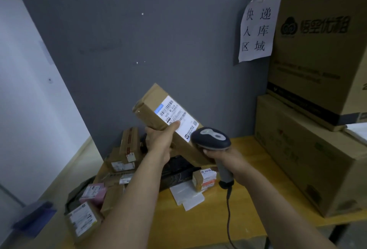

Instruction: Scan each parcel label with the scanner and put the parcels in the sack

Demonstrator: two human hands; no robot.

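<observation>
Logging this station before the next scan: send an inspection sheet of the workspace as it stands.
Surface: yellow table.
Job's things: long parcel held up tilted, label facing the camera; scanner beside its lower end; parcel pile at left.
Clutter: white paper slips on the table.
Grippers: left hand grips the parcel, thumb on the label; right hand grips the scanner handle.
Cables: scanner cable trails from the handle toward the front edge.
Surroundings: grey wall, paper sign, stacked cartons at right.

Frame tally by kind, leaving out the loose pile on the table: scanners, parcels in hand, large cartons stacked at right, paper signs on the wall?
Scanner: 1
Parcel in hand: 1
Large cartons: 2
Paper sign: 1
Total: 5
</observation>
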